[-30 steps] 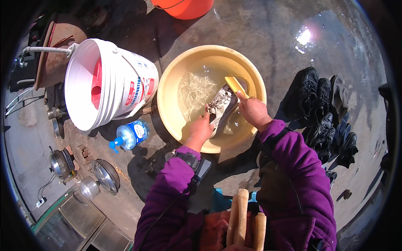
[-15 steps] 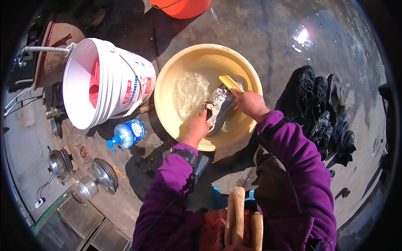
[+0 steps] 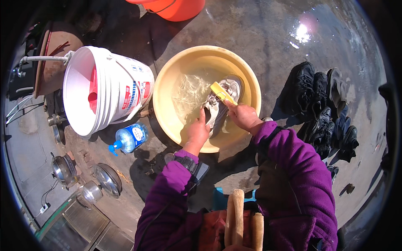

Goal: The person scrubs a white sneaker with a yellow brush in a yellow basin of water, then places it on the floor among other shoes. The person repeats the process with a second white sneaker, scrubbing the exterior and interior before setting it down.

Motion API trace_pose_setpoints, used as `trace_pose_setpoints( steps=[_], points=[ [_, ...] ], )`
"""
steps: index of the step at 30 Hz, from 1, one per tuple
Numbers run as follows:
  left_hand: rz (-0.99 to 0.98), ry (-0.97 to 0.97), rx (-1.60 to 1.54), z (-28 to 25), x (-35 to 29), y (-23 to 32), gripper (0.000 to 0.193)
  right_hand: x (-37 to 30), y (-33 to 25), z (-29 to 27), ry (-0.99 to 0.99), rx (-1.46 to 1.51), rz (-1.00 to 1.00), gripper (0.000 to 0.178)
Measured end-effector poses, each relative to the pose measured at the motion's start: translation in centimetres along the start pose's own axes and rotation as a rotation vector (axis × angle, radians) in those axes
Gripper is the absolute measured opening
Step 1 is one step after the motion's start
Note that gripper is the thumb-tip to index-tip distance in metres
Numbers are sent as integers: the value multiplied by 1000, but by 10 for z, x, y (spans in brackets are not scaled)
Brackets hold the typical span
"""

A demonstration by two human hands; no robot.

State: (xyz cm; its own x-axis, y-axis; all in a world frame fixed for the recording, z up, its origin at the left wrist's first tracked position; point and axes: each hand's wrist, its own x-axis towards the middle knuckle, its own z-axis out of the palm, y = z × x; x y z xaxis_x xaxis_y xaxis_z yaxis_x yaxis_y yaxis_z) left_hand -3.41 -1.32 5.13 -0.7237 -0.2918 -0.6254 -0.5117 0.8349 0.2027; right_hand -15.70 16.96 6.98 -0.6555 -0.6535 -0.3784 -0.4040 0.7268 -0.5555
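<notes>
A yellow basin [image 3: 167,119] holds shallow rippling water. In it lies a light grey and white sneaker [image 3: 214,115], its toe pointing away from me and its laces showing. My left hand [image 3: 197,133] grips the shoe by its collar at the near end, thumb on top. With my right hand [image 3: 244,116] I hold a yellow scrubbing brush [image 3: 219,91], pressed against the laces and the upper. The brush hides part of the shoe's middle; its bristles cannot be seen.
A white bucket [image 3: 121,88] with something red inside and a blue pump bottle [image 3: 130,137] stand left of the basin. Several dark shoes [image 3: 322,108] are lined up on the right. An orange bucket [image 3: 176,8] is at the back, metal pots [image 3: 106,180] at the lower left.
My right hand has drawn the brush back from the toe toward the laces, to the left and nearer me. The toe now shows. My left hand keeps its hold.
</notes>
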Motion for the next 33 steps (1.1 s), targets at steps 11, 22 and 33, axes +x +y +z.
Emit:
trace_pose_setpoints(
  steps=[11,22,33],
  points=[
    [141,-7,-257,14,-30,52,58,52,-10,-9,24,184,-219,49],
    [443,54,131,19,-3,38,13,44,10,31,-35,827,312,62],
    [444,118,86,15,26,52,13,52,15,12,-97,297,357,52]
  ],
)
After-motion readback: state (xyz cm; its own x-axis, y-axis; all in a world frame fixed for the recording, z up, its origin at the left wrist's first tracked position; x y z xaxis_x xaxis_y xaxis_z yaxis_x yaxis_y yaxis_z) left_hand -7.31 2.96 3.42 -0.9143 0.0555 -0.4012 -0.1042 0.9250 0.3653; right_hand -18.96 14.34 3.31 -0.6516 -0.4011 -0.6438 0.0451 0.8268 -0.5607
